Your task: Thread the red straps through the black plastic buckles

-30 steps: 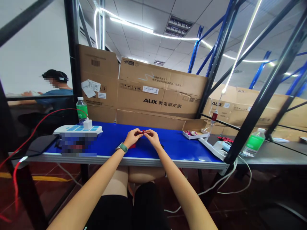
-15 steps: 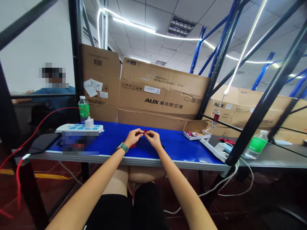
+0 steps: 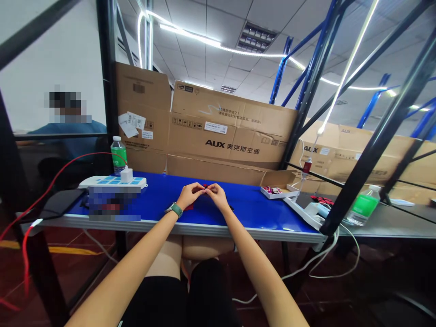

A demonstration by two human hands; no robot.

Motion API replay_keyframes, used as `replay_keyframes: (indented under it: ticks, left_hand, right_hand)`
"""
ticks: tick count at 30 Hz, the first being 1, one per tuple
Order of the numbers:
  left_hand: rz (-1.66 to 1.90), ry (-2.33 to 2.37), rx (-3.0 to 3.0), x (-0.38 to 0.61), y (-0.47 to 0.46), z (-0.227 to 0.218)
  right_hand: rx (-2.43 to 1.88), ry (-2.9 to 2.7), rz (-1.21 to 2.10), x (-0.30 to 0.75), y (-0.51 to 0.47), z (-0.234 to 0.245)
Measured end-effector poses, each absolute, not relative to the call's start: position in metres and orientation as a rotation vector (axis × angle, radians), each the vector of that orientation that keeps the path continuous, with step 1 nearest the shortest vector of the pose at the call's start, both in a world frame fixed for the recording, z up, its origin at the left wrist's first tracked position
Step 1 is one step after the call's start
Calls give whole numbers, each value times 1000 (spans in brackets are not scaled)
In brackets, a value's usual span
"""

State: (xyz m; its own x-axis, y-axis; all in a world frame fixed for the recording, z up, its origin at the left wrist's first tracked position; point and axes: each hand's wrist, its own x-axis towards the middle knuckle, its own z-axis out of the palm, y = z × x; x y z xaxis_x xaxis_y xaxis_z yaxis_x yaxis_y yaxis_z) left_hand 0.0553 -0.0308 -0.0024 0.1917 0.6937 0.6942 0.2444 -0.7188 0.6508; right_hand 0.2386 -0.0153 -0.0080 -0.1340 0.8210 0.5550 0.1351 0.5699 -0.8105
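Above the blue tabletop point(image 3: 156, 204), my left hand point(image 3: 190, 195) and my right hand point(image 3: 217, 197) meet fingertip to fingertip. Both are closed in a pinch on a small red piece point(image 3: 205, 185), mostly covered by the fingers; its exact kind is too small to tell. Under my left hand another flat red piece point(image 3: 189, 207) shows in part on the table. A small black thing point(image 3: 232, 208) lies beside my right wrist, partly hidden. A watch with a green strap point(image 3: 176, 209) is on my left wrist.
Left on the table are a power strip point(image 3: 112, 182) with a white plug, a green-labelled bottle point(image 3: 119, 156) and a dark flat device point(image 3: 63, 203). An open box point(image 3: 277, 192) of small items stands right. Cardboard point(image 3: 231, 127) walls the back. Another person point(image 3: 73, 136) sits left.
Both hands stay nearly in place, with the fingertips slightly shifted and less of the red piece showing. At the far left, the other person has leaned a little to the left.
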Motion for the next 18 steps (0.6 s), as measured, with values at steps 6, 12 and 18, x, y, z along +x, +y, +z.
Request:
replay_keyframes:
  ticks: [6, 12, 18]
  left_hand:
    - [1523, 960, 2166, 53, -25, -5]
    - [1500, 954, 2179, 53, -26, -7]
    - [1550, 1015, 2379, 55, -30, -2]
  right_hand:
    - [-848, -1558, 829, 239, -13, -11]
    - [-807, -1621, 836, 240, -14, -13]
    - [-789, -1623, 919, 236, -19, -10]
